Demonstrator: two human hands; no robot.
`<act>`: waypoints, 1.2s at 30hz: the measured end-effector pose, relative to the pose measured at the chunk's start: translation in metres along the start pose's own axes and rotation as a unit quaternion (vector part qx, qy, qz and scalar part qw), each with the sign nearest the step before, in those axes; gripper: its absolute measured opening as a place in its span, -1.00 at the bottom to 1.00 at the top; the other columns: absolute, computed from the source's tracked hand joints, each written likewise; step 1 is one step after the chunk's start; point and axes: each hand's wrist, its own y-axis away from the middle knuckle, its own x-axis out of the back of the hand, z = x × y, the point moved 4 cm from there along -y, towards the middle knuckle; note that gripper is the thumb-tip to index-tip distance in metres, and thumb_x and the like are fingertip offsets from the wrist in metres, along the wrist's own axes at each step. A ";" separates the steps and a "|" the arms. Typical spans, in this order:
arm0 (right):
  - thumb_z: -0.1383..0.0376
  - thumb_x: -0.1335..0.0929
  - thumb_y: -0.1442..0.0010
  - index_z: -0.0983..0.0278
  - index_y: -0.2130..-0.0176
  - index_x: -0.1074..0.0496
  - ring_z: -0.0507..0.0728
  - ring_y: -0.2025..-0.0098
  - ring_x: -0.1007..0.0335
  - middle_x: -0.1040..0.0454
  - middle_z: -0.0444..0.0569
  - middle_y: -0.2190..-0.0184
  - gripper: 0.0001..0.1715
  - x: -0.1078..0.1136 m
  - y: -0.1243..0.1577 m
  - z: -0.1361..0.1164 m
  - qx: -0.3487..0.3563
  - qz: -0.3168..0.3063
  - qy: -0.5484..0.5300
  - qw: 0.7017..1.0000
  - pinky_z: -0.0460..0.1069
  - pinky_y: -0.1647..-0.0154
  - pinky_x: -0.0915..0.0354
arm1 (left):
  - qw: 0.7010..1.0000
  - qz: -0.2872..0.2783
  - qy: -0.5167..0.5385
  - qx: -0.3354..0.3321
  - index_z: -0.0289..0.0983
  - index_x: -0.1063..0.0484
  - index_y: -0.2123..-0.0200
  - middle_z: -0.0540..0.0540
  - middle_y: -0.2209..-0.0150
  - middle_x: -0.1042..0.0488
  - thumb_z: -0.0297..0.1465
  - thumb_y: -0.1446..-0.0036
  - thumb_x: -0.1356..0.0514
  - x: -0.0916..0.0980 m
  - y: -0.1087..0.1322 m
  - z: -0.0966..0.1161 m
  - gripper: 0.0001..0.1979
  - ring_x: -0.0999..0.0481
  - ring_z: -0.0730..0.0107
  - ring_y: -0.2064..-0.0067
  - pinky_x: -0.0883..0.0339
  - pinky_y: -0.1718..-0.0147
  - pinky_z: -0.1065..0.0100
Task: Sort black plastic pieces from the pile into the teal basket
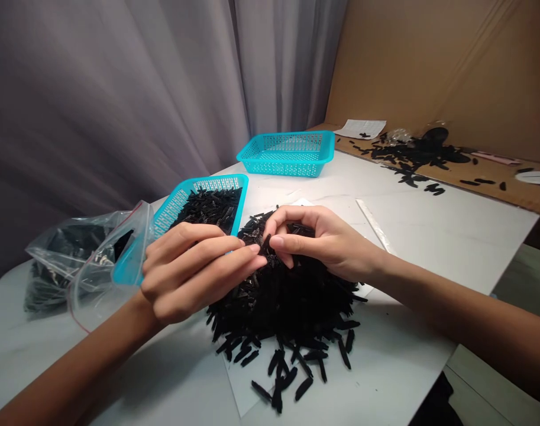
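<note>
Black strip (267, 241): slim, dark and matte, located above the pile of black strips (291, 302); long axis slanted, upper end toward the right. Loose strips (303, 389) lie in front of the pile. Over the pile, the right hand (329, 238) pinches the strip; the left hand (192, 269) has its fingertips just beside it, grip cannot be determined. Left of the pile: filled turquoise basket (242, 204). Beyond the pile: second turquoise basket (278, 168).

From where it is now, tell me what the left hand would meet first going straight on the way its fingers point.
Probably the small black strip pinched in the right hand, close by the tips of the left hand; exact depth and contact are unclear.
</note>
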 end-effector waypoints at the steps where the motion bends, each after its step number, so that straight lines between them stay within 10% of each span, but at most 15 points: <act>1: 0.20 -0.47 -0.33 0.29 0.22 -0.50 -0.02 0.45 -0.32 -0.45 -0.23 0.53 -0.80 0.000 0.000 0.000 0.002 0.004 -0.004 1.000 -0.08 0.33 -0.21 | 1.000 -0.001 0.000 0.006 -0.26 -0.60 0.27 0.04 0.45 -0.66 -0.47 -0.04 -0.51 -0.001 0.000 0.000 -0.80 -0.59 0.39 0.44 -0.52 0.43 0.34; 36: 0.14 -0.46 -0.35 0.26 0.39 -0.44 0.01 0.44 -0.31 -0.44 -0.21 0.55 -0.67 0.001 0.000 -0.004 0.031 0.026 0.040 0.998 -0.05 0.30 -0.20 | 0.993 -0.001 0.045 0.104 -0.32 -0.57 0.19 -0.08 0.38 -0.66 -0.54 -0.12 -0.44 -0.010 0.000 0.000 -0.81 -0.59 0.33 0.36 -0.53 0.35 0.29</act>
